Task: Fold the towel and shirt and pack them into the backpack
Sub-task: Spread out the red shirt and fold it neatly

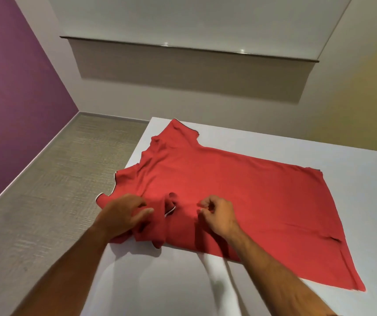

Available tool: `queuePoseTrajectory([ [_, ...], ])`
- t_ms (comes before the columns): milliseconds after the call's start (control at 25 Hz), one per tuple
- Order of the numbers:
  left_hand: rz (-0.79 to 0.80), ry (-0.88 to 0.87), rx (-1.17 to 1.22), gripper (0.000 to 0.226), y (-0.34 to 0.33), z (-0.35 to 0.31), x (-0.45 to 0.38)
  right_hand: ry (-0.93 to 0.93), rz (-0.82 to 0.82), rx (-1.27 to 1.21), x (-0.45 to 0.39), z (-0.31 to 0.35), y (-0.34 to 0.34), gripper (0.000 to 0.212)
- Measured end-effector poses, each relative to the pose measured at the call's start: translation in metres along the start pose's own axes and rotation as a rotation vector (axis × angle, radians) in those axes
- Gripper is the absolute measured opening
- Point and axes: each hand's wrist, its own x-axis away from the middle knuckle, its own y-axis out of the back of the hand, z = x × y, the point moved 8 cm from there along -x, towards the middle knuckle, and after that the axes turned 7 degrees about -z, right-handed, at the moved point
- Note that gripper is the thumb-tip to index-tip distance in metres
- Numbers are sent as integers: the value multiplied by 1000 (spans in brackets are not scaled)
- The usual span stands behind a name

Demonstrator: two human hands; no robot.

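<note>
Red short-sleeved knit shirt (240, 197) spread flat across the pale grey tabletop (320, 153), hem to the right, collar end at the left edge. Left hand (123, 215) — fingers curled, gripping bunched cloth at the near sleeve. Right hand (217, 213) just beside it — fingertips pinching a small fold of the fabric.
</note>
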Motion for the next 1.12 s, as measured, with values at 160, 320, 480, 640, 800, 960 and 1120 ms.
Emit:
queuePoseTrajectory([
  [160, 36, -214, 7, 59, 0, -16, 27, -46, 138, -61, -1, 28, -47, 23],
  [320, 111, -364, -89, 63, -6, -16, 40, 66, 256, -45, -1, 45, -77, 35],
  [480, 1, -428, -87, 25, -4, -9, 34, 165, 424, 62, -4, 46, -96, 54],
  [640, -76, -294, -21, 27, 7, 9, 19, 74, 302, -54, -18, 46, -85, 41],
  [800, -207, 148, 135, 25, 29, 44, -9, 55, 244, -220, -42, 59, -68, 30],
  [960, -106, 727, 256, 19, 13, 95, -34, -328, 14, -476, -81, 33, -57, 31],
  [1120, 87, 933, 158, 27, -20, 118, -34, -593, -61, -489, -84, -1, -75, 44],
])
